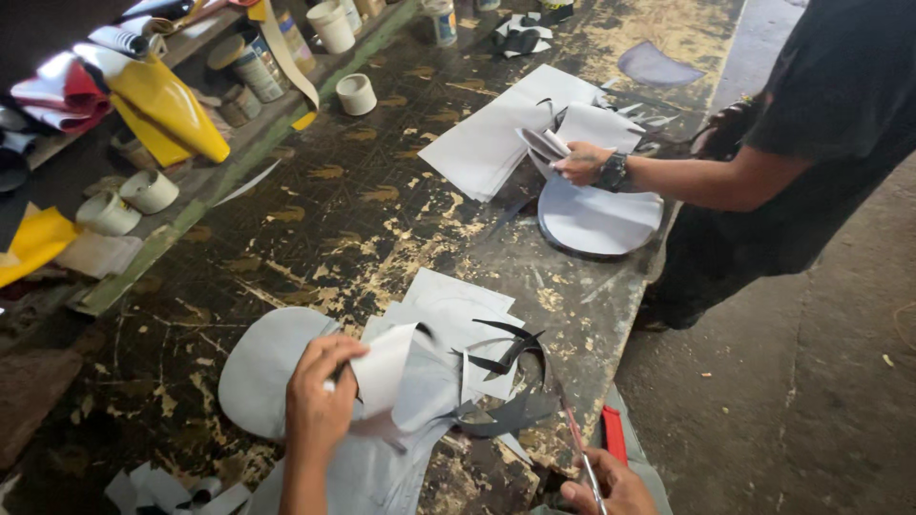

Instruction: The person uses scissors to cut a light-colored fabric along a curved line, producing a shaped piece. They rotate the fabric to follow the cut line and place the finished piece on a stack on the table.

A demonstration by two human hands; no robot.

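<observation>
My left hand [320, 401] pinches a pale grey sheet [386, 367] and lifts its edge off a pile of cut grey sheets [448, 315] at the near edge of the worn workbench [334, 219]. A grey oval piece [258, 367] lies just left of that hand. Dark curved offcuts [510, 367] lie on the pile. At the bottom edge my right hand [611, 488] grips a long thin metal tool [575, 439] that points up toward the offcuts. A red part [614, 434] shows beside it.
Across the bench a co-worker's hand [580, 164] holds grey sheets [496, 133] above a round grey piece [599, 221]. Tape rolls [356, 93], cans [256, 67] and yellow and red rolled material [167, 100] crowd the shelf on the left. Concrete floor [792, 401] lies to the right.
</observation>
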